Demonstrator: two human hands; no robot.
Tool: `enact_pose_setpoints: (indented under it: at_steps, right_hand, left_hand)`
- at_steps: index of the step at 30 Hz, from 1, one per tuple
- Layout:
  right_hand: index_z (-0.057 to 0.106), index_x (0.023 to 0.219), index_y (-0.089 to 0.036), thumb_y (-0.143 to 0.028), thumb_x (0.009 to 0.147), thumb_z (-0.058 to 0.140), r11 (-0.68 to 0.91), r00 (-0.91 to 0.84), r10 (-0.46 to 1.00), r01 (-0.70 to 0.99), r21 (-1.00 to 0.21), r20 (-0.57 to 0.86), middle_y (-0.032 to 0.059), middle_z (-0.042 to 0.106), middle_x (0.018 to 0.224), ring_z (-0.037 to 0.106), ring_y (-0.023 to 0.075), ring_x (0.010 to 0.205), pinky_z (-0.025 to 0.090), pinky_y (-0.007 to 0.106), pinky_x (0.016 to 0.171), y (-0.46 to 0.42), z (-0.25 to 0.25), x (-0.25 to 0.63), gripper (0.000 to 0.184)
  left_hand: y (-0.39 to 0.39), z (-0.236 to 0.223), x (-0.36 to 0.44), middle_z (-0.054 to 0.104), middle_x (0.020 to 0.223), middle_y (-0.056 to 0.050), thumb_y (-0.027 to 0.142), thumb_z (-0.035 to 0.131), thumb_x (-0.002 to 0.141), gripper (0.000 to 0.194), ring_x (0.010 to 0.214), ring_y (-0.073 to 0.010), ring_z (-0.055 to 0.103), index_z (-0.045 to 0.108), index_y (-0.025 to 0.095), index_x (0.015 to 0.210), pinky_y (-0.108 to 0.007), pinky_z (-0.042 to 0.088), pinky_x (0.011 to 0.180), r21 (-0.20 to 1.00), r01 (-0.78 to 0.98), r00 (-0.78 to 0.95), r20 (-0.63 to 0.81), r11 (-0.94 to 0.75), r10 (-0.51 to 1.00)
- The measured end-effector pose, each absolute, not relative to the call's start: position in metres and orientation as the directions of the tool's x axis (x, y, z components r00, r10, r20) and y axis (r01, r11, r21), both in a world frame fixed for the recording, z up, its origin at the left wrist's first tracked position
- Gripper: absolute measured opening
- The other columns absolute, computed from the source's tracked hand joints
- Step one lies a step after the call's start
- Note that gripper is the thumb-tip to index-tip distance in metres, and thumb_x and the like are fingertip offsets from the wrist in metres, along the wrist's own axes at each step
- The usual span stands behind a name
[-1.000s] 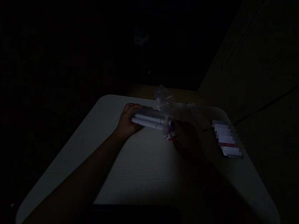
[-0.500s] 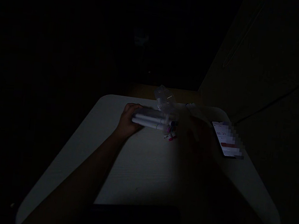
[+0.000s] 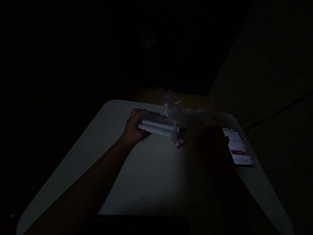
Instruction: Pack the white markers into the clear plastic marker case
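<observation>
The scene is very dark. My left hand (image 3: pixel 133 127) is closed around a bundle of white markers (image 3: pixel 159 127) in a clear plastic bag (image 3: pixel 172 105), resting on a pale table (image 3: pixel 149 177). The markers' coloured tips point right. My right hand (image 3: pixel 216 145) is a dark shape beside a lit phone (image 3: pixel 238 146); its fingers cannot be made out.
The phone lies near the table's right edge with its screen glowing. A few loose white markers (image 3: pixel 202 114) lie behind my right hand. A dark strip (image 3: pixel 141 223) runs along the near table edge. A wall or cabinet rises at the right.
My right hand has left the marker tips and moved right toward the phone. My left hand and the bundle have stayed put.
</observation>
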State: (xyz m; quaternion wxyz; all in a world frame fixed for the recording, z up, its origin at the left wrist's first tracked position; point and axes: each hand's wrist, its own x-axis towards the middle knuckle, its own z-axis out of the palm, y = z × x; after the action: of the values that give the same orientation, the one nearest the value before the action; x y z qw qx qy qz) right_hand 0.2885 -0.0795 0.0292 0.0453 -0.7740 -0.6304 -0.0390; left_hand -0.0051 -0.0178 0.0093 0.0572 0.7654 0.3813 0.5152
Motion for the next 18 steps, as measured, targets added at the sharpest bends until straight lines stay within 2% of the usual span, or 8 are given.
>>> enact_pose_setpoints:
  at_steps: [5,11,15,18]
  right_hand:
    - [0.041,0.135,-0.017,-0.035,0.091,0.03,-0.181,0.18,0.977,0.983,0.0,0.116,0.0157,0.038,0.142,0.032,0.0341,0.13,0.03,0.057,0.1,-0.08,0.027,0.29,0.049]
    - [0.046,0.13,-0.019,-0.033,0.09,0.031,-0.159,0.152,0.978,0.987,0.036,0.144,0.0144,0.042,0.138,0.031,0.0332,0.129,0.029,0.056,0.099,-0.078,0.023,0.291,0.045]
    - [0.053,0.121,-0.015,-0.035,0.09,0.039,-0.163,0.153,0.975,0.985,0.056,0.162,0.016,0.049,0.128,0.04,0.0313,0.122,0.033,0.053,0.097,-0.077,0.029,0.287,0.039]
    - [0.052,0.119,-0.015,-0.038,0.088,0.049,-0.168,0.152,0.971,0.983,0.072,0.184,0.0117,0.051,0.125,0.048,0.0252,0.115,0.039,0.049,0.096,-0.08,0.034,0.283,0.039]
  left_hand:
    - [-0.018,0.009,-0.005,0.053,0.101,-0.003,0.024,0.074,0.059,0.05,0.096,-0.0206,0.055,0.053,0.022,0.105,-0.036,0.048,0.084,0.471,0.518,0.178,0.758,-0.714,0.628]
    - [-0.016,0.008,-0.006,0.053,0.102,-0.003,0.023,0.074,0.059,0.051,0.097,-0.0209,0.055,0.052,0.022,0.105,-0.037,0.048,0.084,0.463,0.531,0.192,0.75,-0.71,0.633]
    - [-0.017,0.008,-0.006,0.052,0.103,-0.003,0.022,0.074,0.058,0.051,0.097,-0.0207,0.055,0.052,0.023,0.105,-0.037,0.048,0.085,0.481,0.535,0.177,0.74,-0.695,0.649]
    - [-0.018,0.009,-0.006,0.052,0.103,-0.003,0.023,0.074,0.058,0.052,0.097,-0.0205,0.055,0.052,0.023,0.105,-0.037,0.048,0.085,0.504,0.559,0.167,0.709,-0.659,0.685]
